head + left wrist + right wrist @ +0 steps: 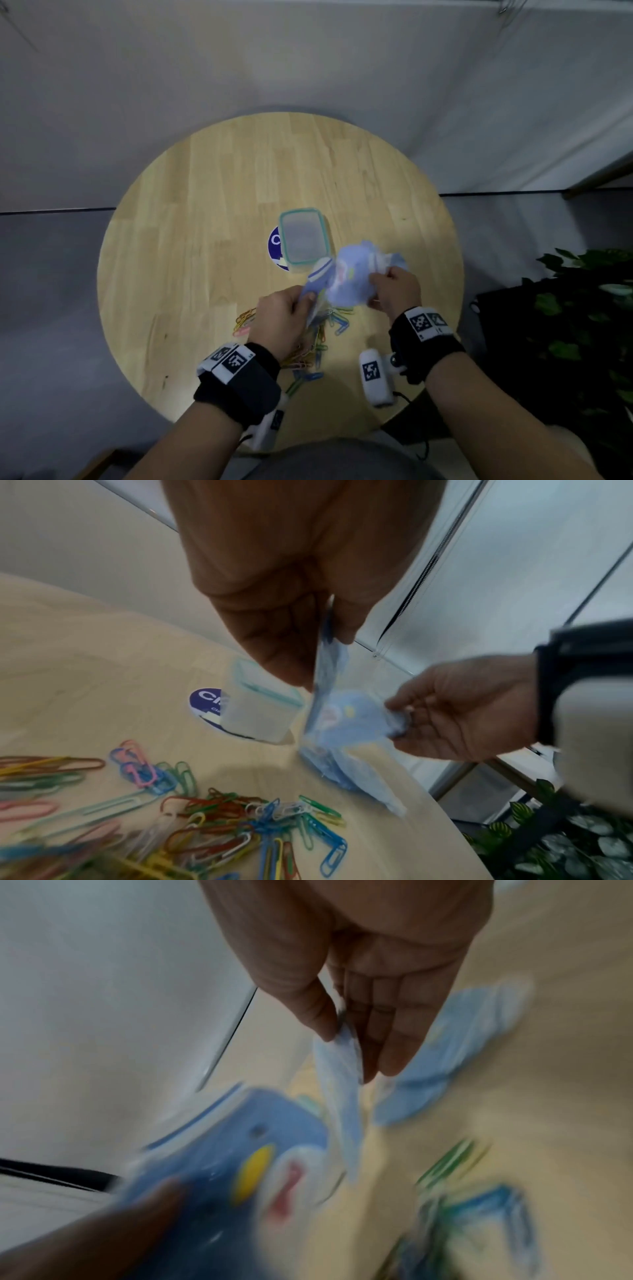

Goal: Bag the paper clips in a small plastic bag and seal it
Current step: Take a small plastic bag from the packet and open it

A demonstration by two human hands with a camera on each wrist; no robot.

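Note:
A small blue plastic bag (349,279) with a cartoon print hangs above the round wooden table (222,205), stretched between both hands. My left hand (308,299) pinches its left edge; the pinch shows close up in the left wrist view (330,634). My right hand (376,279) pinches the right edge between thumb and fingers (346,1039). Whether the bag's mouth is open I cannot tell. A heap of coloured paper clips (315,346) lies on the table under and beside the left hand, spread wide in the left wrist view (205,821). The right wrist view is blurred.
A clear lidded container (303,238) with a green rim stands behind the bag, partly over a round blue sticker (274,241). More blue plastic (445,1064) lies on the table by my right hand. A leafy plant (582,308) stands off the table's right edge.

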